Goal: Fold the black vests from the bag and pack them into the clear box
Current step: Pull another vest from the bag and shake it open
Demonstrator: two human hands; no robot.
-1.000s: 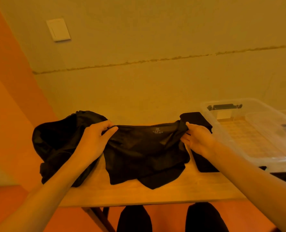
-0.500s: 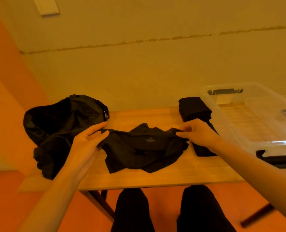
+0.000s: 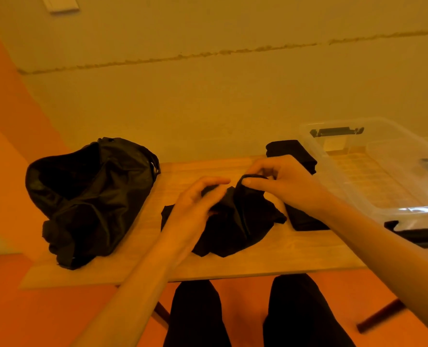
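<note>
Folding is your step now; your left hand [image 3: 195, 209] and right hand [image 3: 288, 186] both grip the black vest [image 3: 238, 221]; next you likely lay it flat.

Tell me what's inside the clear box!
No vests show inside the clear box; only wooden table shows through its bottom, plus a see-through piece on the right, perhaps its lid. The picture's edge cuts off its right part. The folded vests sit outside, beside it.
</note>
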